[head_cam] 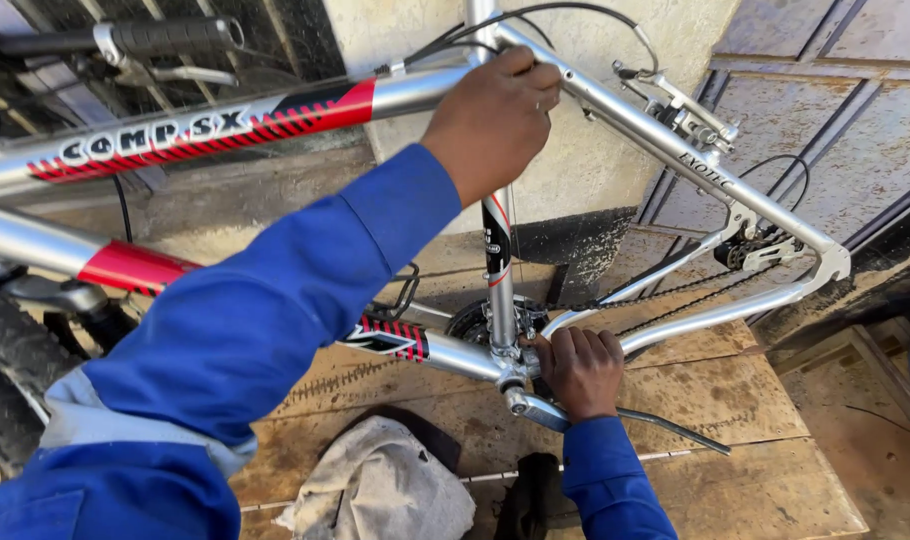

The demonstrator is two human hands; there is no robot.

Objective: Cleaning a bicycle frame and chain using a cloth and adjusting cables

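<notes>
A silver and red bicycle frame (665, 140) stands over wooden boards. My left hand (490, 120), in a blue sleeve, is closed around the frame where the top tube meets the seat tube (499, 290). My right hand (580, 370) is low down at the bottom bracket (505, 365), fingers curled over a silver crank arm (537, 410). A thin grey rod (675, 432) sticks out to the right from under that hand. The chain (675, 300) runs back along the chain stay to the rear dropout (830, 265).
A knobby front tyre (5, 370) is at the left edge and the handlebar grip (170, 35) at top left. A crumpled grey rag (380, 485) and a dark object (525, 495) lie on the wooden boards (735, 400). A wall stands behind.
</notes>
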